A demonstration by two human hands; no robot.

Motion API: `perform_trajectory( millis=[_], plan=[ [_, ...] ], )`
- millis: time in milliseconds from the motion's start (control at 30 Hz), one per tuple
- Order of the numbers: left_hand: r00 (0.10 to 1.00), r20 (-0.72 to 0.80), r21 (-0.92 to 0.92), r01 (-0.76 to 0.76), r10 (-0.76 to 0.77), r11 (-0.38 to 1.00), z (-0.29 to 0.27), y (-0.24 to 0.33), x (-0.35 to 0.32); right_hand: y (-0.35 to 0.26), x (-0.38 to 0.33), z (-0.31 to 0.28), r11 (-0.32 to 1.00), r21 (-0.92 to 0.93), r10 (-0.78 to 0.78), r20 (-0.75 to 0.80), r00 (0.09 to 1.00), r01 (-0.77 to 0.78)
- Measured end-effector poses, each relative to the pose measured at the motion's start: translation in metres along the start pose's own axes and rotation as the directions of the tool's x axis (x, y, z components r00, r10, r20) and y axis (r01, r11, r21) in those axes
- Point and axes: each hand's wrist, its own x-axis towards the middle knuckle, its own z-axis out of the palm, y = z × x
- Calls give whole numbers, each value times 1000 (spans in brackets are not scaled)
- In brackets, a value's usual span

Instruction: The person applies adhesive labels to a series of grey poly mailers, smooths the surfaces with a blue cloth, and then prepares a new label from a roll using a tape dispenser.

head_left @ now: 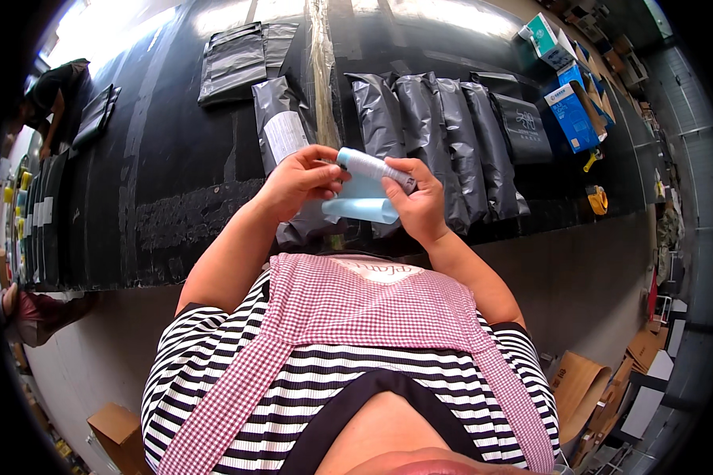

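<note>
My left hand [297, 184] and right hand [418, 202] both grip a small light-blue tube [372, 168] above the dark surface [174, 158], pale blue sheet [362, 202] beneath. It looks light, smooth and probably slippery, so pinching both ends seems best.

Honestly a lot here is hard to make out. The left hand [297, 184] wraps around one end of the tube [372, 167], so that end is hidden. The right hand [417, 202] covers part of the pale blue sheet [362, 203]. The label on the grey mailer bag [281, 131] is way too small to tell anything. The person at the far left [51, 99] is mostly cut off by the rim.
</note>
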Motion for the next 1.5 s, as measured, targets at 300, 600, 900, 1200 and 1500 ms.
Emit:
perform_trajectory(
  millis=[300, 600, 900, 1200, 1500],
  plan=[
    [954, -224, 19, -200, 199, 980, 40, -9, 12, -2, 6, 8, 895, -316, -356, -75, 932, 316],
    [996, 88, -125, 7, 4, 992, 50, 26, -19, 0, 19, -6, 605, -567, -654, 46, 755, 559],
    [978, -16, -517, -185, 207, 836, 39, -19, 10, 10, 12, 7, 711, -342, -592, 179, 786, 614],
    [993, -56, -506, -117, 103, 855, 34, -16, 10, 1, 28, 5, 671, -457, -500, 301, 812, 583],
    [977, 116, -645, -64, 181, 762, 27, -32, -3, 15, 58, 9, 631, -542, -515, 242, 822, 555]
  ],
)
